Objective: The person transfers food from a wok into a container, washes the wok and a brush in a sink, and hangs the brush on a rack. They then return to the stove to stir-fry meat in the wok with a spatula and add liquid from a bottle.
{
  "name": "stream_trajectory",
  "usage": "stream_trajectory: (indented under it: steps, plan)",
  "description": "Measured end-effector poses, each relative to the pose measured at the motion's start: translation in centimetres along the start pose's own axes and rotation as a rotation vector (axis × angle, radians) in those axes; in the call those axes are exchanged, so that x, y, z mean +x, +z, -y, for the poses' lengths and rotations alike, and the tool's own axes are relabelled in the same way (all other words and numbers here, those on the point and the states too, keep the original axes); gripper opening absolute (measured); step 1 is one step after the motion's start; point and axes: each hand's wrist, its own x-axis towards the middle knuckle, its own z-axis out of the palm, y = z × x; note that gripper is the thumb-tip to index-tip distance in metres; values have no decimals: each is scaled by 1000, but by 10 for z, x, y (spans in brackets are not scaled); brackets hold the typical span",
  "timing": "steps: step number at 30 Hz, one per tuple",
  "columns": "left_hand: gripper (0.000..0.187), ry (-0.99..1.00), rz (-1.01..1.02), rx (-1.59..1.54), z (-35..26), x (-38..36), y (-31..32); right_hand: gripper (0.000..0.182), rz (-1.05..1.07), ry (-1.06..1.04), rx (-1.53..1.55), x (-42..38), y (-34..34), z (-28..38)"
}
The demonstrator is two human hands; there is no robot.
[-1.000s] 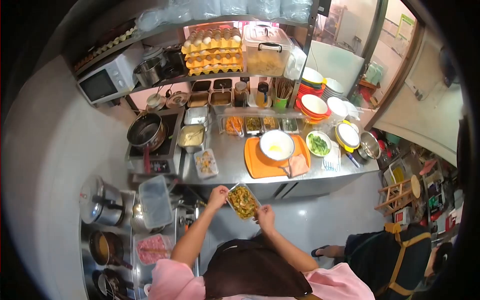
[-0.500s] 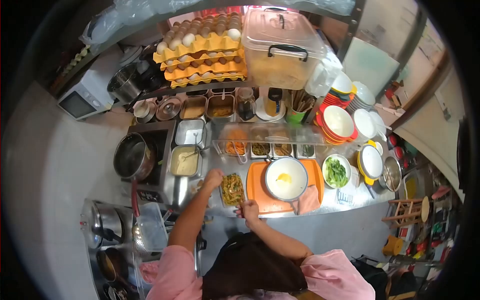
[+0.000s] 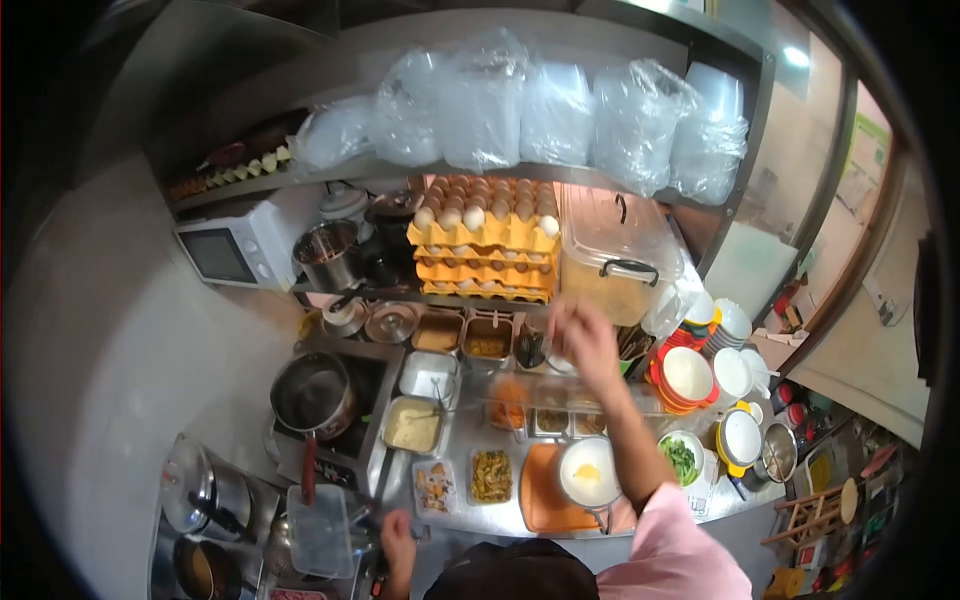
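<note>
My right hand (image 3: 585, 343) is raised over the back of the counter, in front of the egg trays and the clear storage bin; its fingers are smeared by motion. My left hand (image 3: 398, 538) hangs low by the counter's front edge, its fingers partly hidden. Nearest to it is a clear container of mixed chopped food (image 3: 435, 487). Beside that sits a container of shredded greenish-brown food (image 3: 491, 477). Below my right forearm, a white pan with a raw egg (image 3: 588, 472) rests on an orange tray (image 3: 540, 500).
Stacked egg trays (image 3: 485, 240) and a lidded clear bin (image 3: 612, 245) fill the lower shelf. Bagged containers (image 3: 485, 105) line the upper one. A dark pot (image 3: 313, 393) sits on the stove at left. Bowls (image 3: 687, 375) and a bowl of greens (image 3: 680, 457) stand at right.
My right hand has left the shredded-food container and risen towards the shelf. My left hand has dropped to the counter's front edge. The view has tilted up, and the chopped-food container now shows.
</note>
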Motion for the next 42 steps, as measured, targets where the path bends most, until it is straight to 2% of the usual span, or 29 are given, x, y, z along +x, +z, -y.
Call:
stream_trajectory:
  steps: [1,2,3,4,5,6,8,9,12,13,16,17,20,23,26,29,31,32,33,36,37,40,42]
  plan:
    - [13,-99,19,-6,1,-10,-17,22,-37,-85,-214,41,0,28]
    - [12,-200,40,-10,-13,-21,-36,25,-129,-331,-277,87,6,52]
    - [18,-220,43,45,-34,-30,-53,22,-210,-435,-471,121,11,94]
    - [25,-242,47,98,-55,-40,-67,19,-171,-637,-477,153,19,123]
    - [32,-270,52,152,-64,-45,-73,20,-65,-658,-636,178,27,152]
    - [34,-324,-1,2,-50,-50,-79,22,45,-675,-793,197,35,173]
    - [37,-413,-132,-315,-17,-57,-87,22,-43,-810,-1042,246,55,176]
    - [38,-403,-114,-144,-57,-63,-92,23,-91,-876,-1158,267,67,174]
    - [37,-314,-225,107,-41,-78,-102,25,-2,-846,-1496,310,72,191]
    - [36,-288,-224,19,-45,-83,-105,18,96,-759,-1530,319,73,197]
    - [32,-310,-206,103,30,-102,-115,18,361,-710,-1452,323,74,204]
    - [27,-130,-264,252,30,-108,-114,23,372,-715,-1459,329,76,201]
    - [23,-201,-298,206,61,-120,-108,18,325,-726,-1416,333,75,196]
    - [20,162,-347,292,78,-123,-99,12,301,-711,-1473,336,79,205]
    - [18,-114,-266,164,86,-125,-92,13,319,-730,-1472,326,76,215]
    - [17,-87,-257,98,113,-120,-82,16,229,-731,-1535,326,80,208]
    - [18,-75,-243,298,105,-128,-81,16,260,-781,-1596,322,83,206]
    - [19,-74,-234,399,75,-125,-81,16,281,-805,-1624,319,84,204]
    - [23,-174,-226,519,65,-125,-79,16,285,-812,-1643,316,84,205]
    - [25,-287,-196,352,28,-127,-76,15,302,-858,-1664,319,84,204]
    - [9,-317,-237,-244,91,-126,-68,14,313,-863,-1679,317,85,207]
    - [10,-322,-227,-250,48,-133,-62,14,281,-861,-1680,319,87,205]
    - [12,-301,-222,-226,60,-138,-59,14,249,-870,-1682,316,87,208]
